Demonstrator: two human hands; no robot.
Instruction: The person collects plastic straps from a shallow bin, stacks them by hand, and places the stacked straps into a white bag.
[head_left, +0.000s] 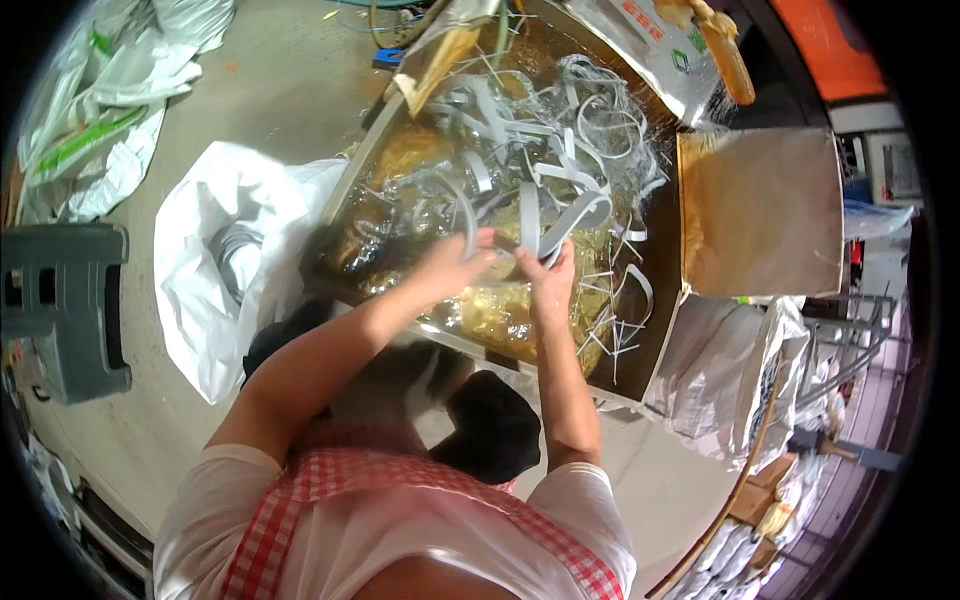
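Over a wide, shallow bin (665,345) of wet-looking plastic scrap, my two hands work close together. My right hand (549,278) is closed on a looped pale-grey plastic strip (580,212) that rises above its fingers. My left hand (460,266), just beside it, has its fingers curled at the lower end of a curved grey strip (466,212); its grip is partly hidden. More grey strips (487,110) and crumpled clear film (610,95) lie tangled beyond my hands. Thin white pieces (612,335) are scattered at the bin's right side.
An open white sack (190,300) with grey coiled material stands left of the bin. Farther left is a dark plastic stool (75,310). A brownish flat panel (760,213) adjoins the bin's right side, above a whitish sack (715,370). Sacks (110,120) lie at the far left.
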